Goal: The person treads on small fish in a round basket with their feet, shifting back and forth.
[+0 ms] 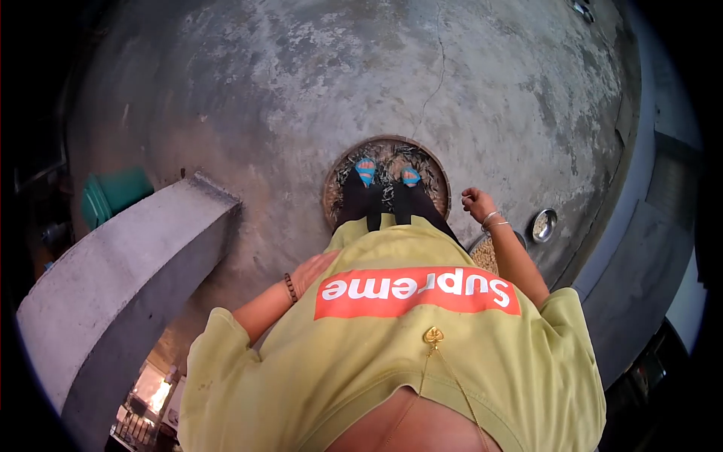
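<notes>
My left hand (311, 273) rests flat against the side of my yellow-green shirt (392, 339), its fingers partly hidden by the cloth's edge. Out to the right, my right hand (478, 203) hangs with curled fingers; whether anything small is between them cannot be made out. Below that arm lies a container of pale pieces (484, 255), partly covered by the arm and shirt. My feet, in blue footwear (365, 172), are in a round woven tray (443, 177) with dark, thin dried pods or stalks around them.
A metal bowl (544, 225) with pale pieces stands on the concrete floor (301, 90) at the right. Another metal object (582, 11) is at the top right. A curved concrete wall (128, 264) and a green bin (117, 194) are at the left.
</notes>
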Demonstrator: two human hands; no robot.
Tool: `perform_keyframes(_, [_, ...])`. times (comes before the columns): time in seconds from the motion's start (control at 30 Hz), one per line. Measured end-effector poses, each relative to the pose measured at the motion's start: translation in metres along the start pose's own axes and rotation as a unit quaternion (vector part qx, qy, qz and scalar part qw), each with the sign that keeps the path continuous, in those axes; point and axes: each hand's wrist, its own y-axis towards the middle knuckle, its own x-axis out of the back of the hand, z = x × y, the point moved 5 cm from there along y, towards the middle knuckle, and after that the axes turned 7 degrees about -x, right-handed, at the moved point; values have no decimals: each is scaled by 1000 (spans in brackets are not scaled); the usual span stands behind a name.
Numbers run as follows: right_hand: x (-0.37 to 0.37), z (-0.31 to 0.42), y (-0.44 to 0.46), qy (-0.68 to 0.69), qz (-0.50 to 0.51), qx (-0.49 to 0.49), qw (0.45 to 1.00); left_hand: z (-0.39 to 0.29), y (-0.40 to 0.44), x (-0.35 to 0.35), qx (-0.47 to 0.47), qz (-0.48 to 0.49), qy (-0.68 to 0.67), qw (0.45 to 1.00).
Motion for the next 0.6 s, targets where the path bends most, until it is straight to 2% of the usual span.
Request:
perform_keyframes(0.17, [13, 15, 21, -59, 36, 72, 995, -27, 12, -36, 9, -67, 73, 995])
perform_keyframes(0.23, [25, 20, 18, -58, 46, 78, 994, -35, 20, -62, 5, -60, 66, 996])
perform_keyframes(0.37, [50, -22, 31, -59, 65, 102, 991, -61, 35, -110, 64, -70, 34, 995])
perform_keyframes(0.43, [68, -57, 34, -83, 60, 52, 993, -88, 40, -123, 73, -120, 147, 979])
perform_keyframes(0.47, [75, -76, 37, -108, 57, 42, 992, -95, 39, -133, 81, -125, 148, 978])
perform_keyframes(0.57, [89, -148, 61, -184, 56, 52, 980, -108, 30, -169, 123, -137, 127, 975])
perform_keyframes(0.6, [90, -153, 61, -225, 50, 71, 970, -103, 26, -180, 202, -167, -42, 964])
